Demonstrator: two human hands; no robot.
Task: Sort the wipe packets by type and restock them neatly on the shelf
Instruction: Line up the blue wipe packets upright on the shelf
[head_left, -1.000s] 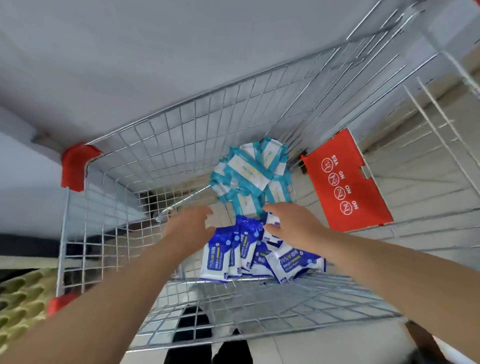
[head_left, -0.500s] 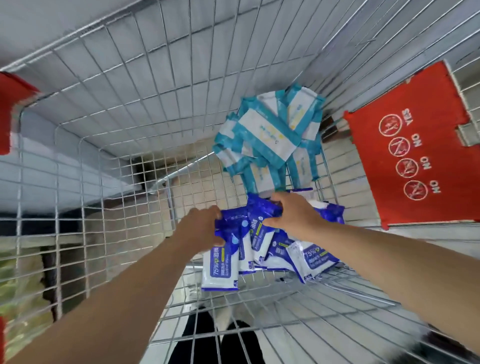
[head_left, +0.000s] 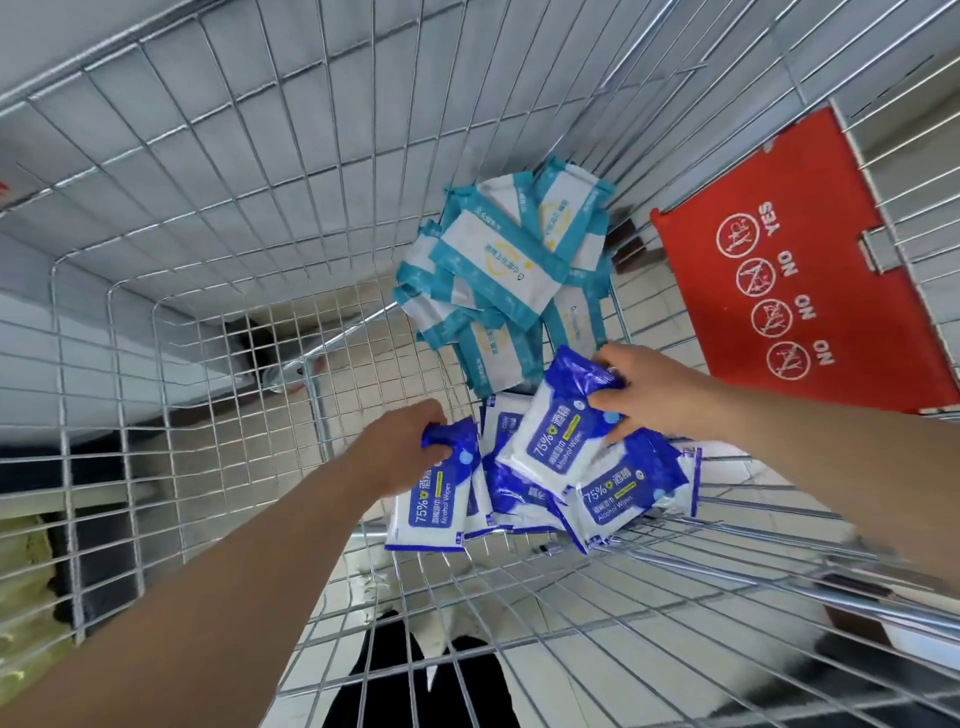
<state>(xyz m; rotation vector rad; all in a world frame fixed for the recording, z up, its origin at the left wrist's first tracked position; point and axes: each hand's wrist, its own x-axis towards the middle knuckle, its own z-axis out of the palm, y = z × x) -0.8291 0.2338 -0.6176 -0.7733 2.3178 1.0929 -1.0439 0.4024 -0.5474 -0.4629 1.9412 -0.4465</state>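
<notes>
Inside a silver wire shopping cart (head_left: 171, 322), left hand (head_left: 402, 449) gripping a blue-and-white alcohol wipe packet (head_left: 434, 501), right hand (head_left: 657, 389) pinching another lifted blue alcohol wipe packet (head_left: 558, 441), teal-and-white wipe packets (head_left: 498, 270) piled beyond, red plastic seat flap (head_left: 810, 249) alongside.

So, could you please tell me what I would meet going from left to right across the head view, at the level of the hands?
left hand → left blue packet, which it grips → raised blue packet → right hand, holding it → red flap on the cart wall.

A red plastic flap (head_left: 800, 291) is hanging against the wire cart's (head_left: 208, 171) mesh at the right, showing white warning signs.
</notes>
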